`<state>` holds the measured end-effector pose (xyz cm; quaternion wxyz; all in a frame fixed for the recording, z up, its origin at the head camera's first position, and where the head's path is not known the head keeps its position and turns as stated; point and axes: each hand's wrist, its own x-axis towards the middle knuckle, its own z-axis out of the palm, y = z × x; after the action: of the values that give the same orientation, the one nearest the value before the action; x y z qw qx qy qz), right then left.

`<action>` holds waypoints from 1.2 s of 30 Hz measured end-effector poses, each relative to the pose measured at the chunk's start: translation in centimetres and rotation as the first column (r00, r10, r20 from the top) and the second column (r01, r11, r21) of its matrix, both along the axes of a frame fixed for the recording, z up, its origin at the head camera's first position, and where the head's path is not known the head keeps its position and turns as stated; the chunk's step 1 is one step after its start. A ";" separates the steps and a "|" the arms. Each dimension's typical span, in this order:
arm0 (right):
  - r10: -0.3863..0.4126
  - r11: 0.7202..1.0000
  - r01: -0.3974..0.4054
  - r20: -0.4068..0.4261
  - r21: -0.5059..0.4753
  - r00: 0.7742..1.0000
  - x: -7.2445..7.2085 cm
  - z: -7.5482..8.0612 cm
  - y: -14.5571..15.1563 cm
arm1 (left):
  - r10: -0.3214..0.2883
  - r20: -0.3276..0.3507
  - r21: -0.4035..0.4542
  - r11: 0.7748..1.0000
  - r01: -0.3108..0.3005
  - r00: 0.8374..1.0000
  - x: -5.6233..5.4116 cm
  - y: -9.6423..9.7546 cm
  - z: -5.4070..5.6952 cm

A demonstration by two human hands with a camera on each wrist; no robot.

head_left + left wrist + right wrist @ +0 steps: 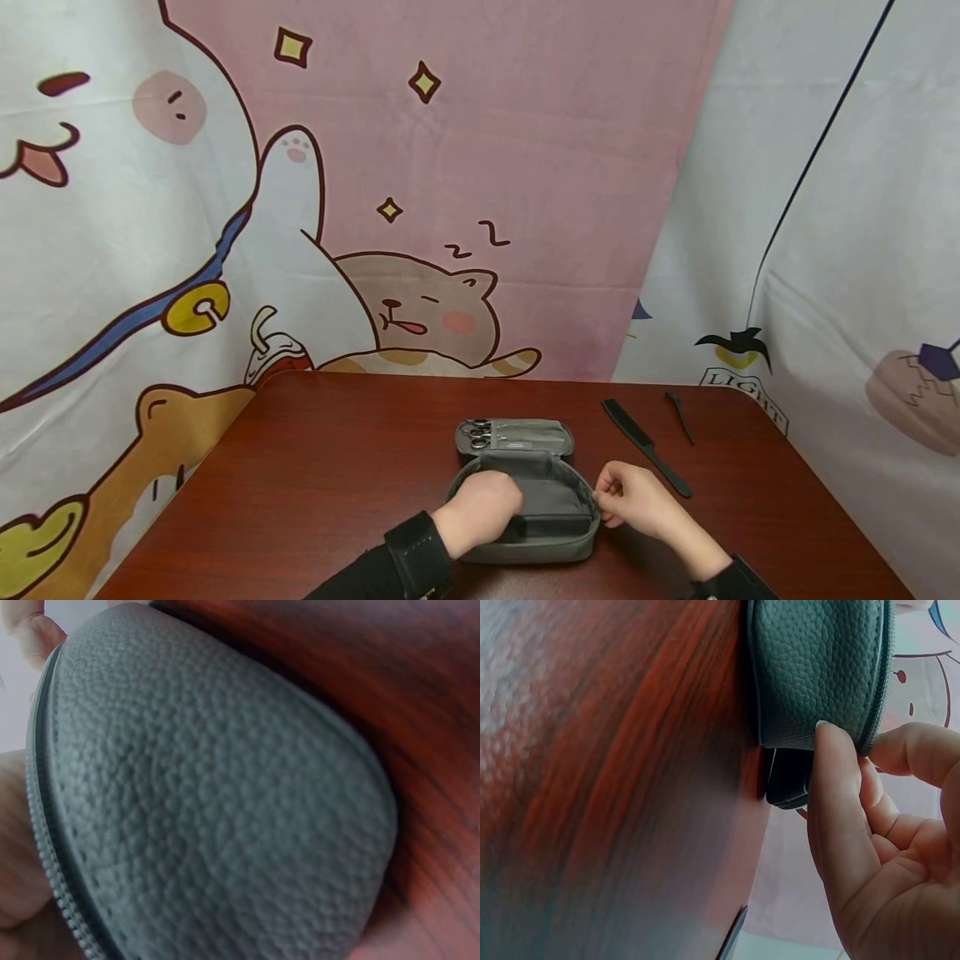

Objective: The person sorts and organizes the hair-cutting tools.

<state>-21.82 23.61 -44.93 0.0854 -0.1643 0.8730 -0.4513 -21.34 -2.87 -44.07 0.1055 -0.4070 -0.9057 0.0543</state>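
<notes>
Comb (647, 447): lies aslant at right on the red-brown table (337, 458), handle toward the near side. Small dark tool (679, 414): lies farther right, apart. Cloth (570, 167): hangs behind, bearing cartoon animals (435, 304) at left, "LIGHT" lettering (735, 380) at right.

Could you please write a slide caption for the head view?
Left hand over an open grey case, right hand touching its side, a dark comb lying nearby on the table.

Well left of the case (525, 551), the table (322, 467) offers passage; rightward, the right hand (632, 498) and comb (647, 447) obstruct.
</notes>
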 end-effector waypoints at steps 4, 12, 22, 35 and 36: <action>-0.002 1.000 0.002 0.005 -0.003 1.000 0.0 0.0 0.0 | 0.003 0.009 -0.003 1.000 -0.003 1.000 0.0 0.0 -0.1; 0.000 1.000 0.000 0.019 -0.006 1.000 -0.1 -0.2 0.0 | 0.003 0.036 0.016 1.000 -0.003 0.999 -0.1 0.0 -0.3; -0.052 0.985 0.073 -0.137 0.159 0.989 -0.6 0.7 0.8 | -0.003 0.056 0.039 0.999 0.001 0.998 -0.2 -0.2 -0.3; -0.164 0.854 0.326 -0.383 0.407 0.909 -3.8 1.2 2.8 | -0.005 0.088 0.037 0.999 0.002 0.996 -0.4 -0.1 -0.4; -0.164 0.842 0.335 -0.391 0.424 0.906 -4.1 1.1 3.0 | -0.004 0.088 0.037 0.999 0.000 0.996 -0.4 -0.1 -0.4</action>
<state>-25.95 26.59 -43.86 -0.0885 -0.0964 0.9726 -0.1921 -21.70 -2.94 -44.43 0.0729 -0.4079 -0.9099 0.0196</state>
